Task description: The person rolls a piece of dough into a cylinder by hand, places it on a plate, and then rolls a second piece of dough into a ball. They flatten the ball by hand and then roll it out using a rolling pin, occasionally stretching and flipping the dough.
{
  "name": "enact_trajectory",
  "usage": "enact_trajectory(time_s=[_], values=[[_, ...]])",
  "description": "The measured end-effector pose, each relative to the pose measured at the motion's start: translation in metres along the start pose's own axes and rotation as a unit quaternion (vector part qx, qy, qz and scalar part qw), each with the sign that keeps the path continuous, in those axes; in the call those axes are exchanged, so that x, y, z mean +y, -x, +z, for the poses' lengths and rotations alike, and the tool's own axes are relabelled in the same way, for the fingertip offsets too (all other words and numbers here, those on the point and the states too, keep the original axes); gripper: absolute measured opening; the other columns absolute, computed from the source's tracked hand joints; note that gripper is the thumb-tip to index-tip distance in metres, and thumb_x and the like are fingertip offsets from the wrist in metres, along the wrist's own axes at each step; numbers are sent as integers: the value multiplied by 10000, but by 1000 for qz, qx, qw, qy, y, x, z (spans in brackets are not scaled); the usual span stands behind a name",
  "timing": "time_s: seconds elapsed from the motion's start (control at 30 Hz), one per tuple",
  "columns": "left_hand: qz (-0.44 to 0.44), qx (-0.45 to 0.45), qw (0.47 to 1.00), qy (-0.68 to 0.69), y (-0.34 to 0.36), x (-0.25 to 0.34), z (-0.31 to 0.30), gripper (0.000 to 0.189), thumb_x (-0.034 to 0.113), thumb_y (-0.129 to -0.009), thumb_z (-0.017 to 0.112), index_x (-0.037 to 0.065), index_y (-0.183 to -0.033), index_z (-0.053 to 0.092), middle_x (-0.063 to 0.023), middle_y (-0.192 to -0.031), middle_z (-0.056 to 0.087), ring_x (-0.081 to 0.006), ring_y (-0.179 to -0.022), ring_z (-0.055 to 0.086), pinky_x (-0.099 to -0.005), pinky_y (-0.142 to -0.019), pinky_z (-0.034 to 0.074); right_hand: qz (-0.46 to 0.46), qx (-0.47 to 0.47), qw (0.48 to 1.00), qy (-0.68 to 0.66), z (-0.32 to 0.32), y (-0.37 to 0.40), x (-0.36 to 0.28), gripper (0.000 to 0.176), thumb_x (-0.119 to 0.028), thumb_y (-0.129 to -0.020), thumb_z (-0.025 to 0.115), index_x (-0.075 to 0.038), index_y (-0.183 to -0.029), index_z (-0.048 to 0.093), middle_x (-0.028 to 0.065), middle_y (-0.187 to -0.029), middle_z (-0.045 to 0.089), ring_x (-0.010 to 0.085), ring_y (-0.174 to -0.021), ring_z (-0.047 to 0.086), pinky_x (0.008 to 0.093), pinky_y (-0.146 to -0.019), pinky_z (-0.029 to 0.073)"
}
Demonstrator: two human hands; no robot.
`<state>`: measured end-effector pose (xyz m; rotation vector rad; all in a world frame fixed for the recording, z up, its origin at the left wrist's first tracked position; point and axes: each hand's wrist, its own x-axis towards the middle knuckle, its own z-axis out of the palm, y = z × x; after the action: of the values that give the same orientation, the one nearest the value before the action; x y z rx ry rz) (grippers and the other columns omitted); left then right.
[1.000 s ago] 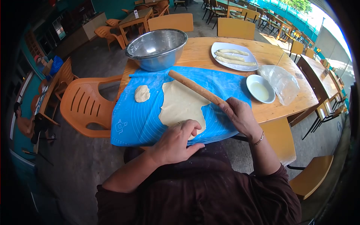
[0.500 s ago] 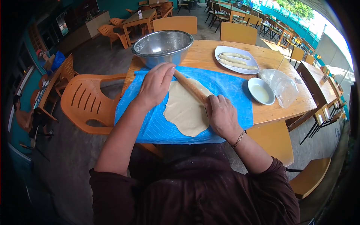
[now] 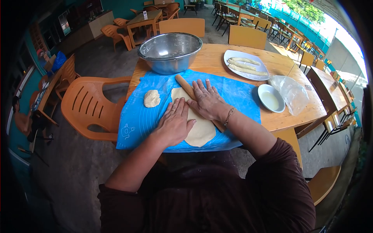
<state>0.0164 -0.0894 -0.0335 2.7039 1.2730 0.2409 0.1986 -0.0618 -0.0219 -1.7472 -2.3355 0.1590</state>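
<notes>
A flattened sheet of pale dough [image 3: 200,134] lies on the blue mat [image 3: 138,112]. My left hand [image 3: 174,122] rests flat on the dough's left part, fingers stretched out. My right hand [image 3: 208,100] lies open over the rolling pin [image 3: 185,85], fingers spread; the pin slants beside the dough and is partly hidden under this hand. To the left of my hands sits a small lump of dough [image 3: 152,98] on the mat.
A metal bowl [image 3: 169,66] stands behind the mat. At the back right are a white plate [image 3: 260,77] with dough strips, a small white bowl [image 3: 271,108] and a clear plastic bag [image 3: 297,93]. An orange chair [image 3: 87,108] stands at the left.
My left hand has come down and forward off the pin's end onto the dough. My right hand has moved up and left and opened. The dough lump is now visible, and the sheet looks narrower.
</notes>
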Motion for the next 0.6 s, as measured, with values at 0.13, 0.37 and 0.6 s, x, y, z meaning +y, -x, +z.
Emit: enact_trajectory(time_s=[0.13, 0.37, 0.6], values=[[26, 41, 999, -2, 11, -15, 6, 614, 336, -1011, 424, -138, -1400, 383, -327, -1505, 321, -406, -1461, 239, -487, -1211, 149, -76, 69, 990, 94, 22, 3, -25, 711, -389, -1003, 380, 62, -1520, 192, 287, -1576, 205, 469, -1474, 143, 552, -1189, 164], [40, 147, 980, 128, 36, -7, 1, 488, 252, -950, 570, -90, -1292, 501, -314, -1396, 453, -445, -1358, 393, -500, -1162, 265, -12, 14, 1000, -7, 8, 9, -10, 660, -277, -985, 508, 21, -1512, 245, 294, -1522, 312, 450, -1429, 281, 489, -1188, 232], [74, 115, 988, 70, 27, 15, 14, 574, 301, -972, 542, -85, -1373, 404, -344, -1462, 344, -487, -1400, 305, -533, -1179, 220, 45, -4, 998, -48, -2, 34, 32, 615, -277, -989, 498, 38, -1477, 298, 288, -1534, 295, 442, -1450, 236, 510, -1196, 205]])
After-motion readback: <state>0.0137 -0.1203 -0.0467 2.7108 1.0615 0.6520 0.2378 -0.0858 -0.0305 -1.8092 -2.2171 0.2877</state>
